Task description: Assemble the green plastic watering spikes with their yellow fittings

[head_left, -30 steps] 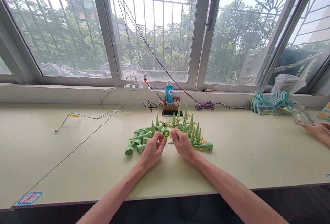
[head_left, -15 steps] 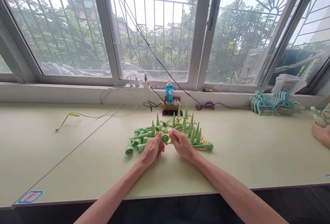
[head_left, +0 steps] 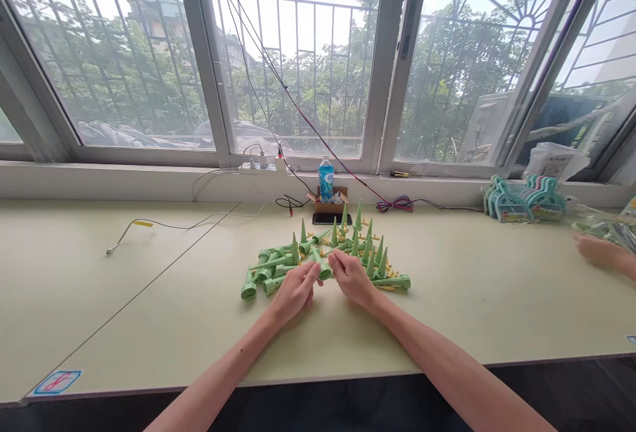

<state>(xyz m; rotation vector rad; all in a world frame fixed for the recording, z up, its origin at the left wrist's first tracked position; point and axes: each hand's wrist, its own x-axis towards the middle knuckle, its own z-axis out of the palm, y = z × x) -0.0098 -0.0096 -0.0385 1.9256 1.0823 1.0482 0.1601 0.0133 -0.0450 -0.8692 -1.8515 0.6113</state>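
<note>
Between both hands is a green plastic plant watering spike [head_left: 324, 271], its wide hollow end tilted toward me. My left hand [head_left: 297, 288] is closed on its left side. My right hand [head_left: 352, 276] is pinched at its right edge; whether a small part is also in those fingertips is hidden. Around and behind my hands lie several more green watering spikes [head_left: 272, 257], some on their sides. Others stand point up [head_left: 381, 263] at the right. Small yellow valve pieces [head_left: 392, 268] are scattered among them.
Behind the pile stand a blue bottle [head_left: 326, 180], a small cardboard box [head_left: 338, 207] and a dark phone [head_left: 324, 218]. Cables [head_left: 395, 204] run along the back. Teal hangers [head_left: 529, 201] are at the right, near another person's hand [head_left: 603, 254] with a plastic bag.
The held spike has turned from facing its round opening at me to a slant, shifting slightly right toward my right fingers. The other person's hand moved left with a bag.
</note>
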